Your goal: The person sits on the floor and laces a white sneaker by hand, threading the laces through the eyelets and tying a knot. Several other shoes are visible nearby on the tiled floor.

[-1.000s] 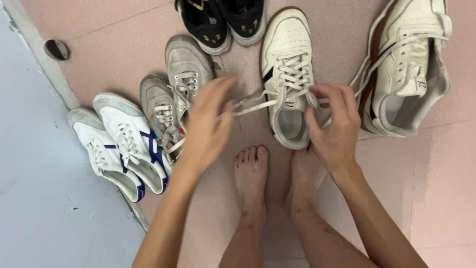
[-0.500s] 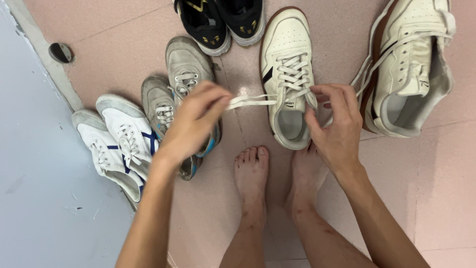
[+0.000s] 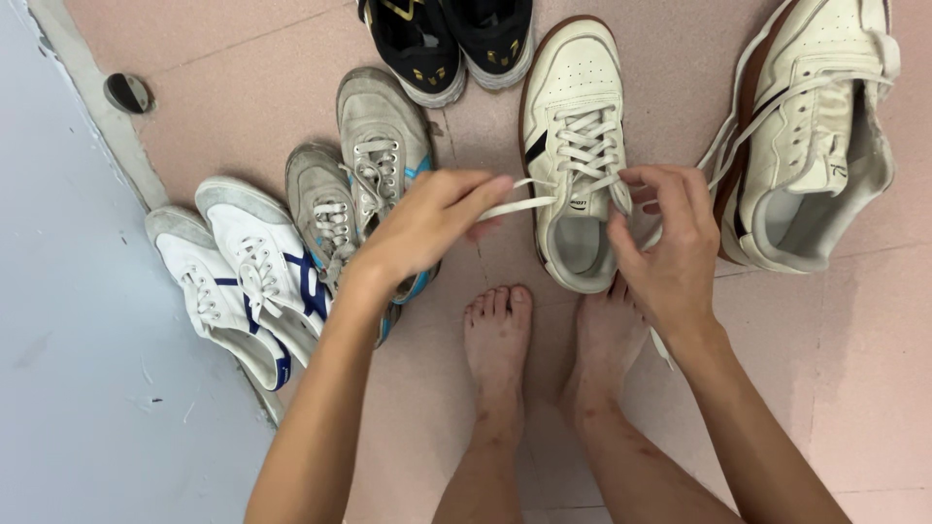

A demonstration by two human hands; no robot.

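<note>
White lace now pulled tauter by left hand.

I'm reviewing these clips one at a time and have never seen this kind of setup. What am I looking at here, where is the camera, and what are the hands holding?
There is no machine here: a person wears one camera on the head, looking down at their own two bare hands and bare feet on a pink tiled floor. The left hand pinches one end of a white lace; the right hand holds the lace at the other side of a cream sneaker standing just ahead of the toes. Its partner sneaker lies tilted at the right. To the left stand a grey pair and a white pair with blue stripes; a black pair is at the top edge.
</note>
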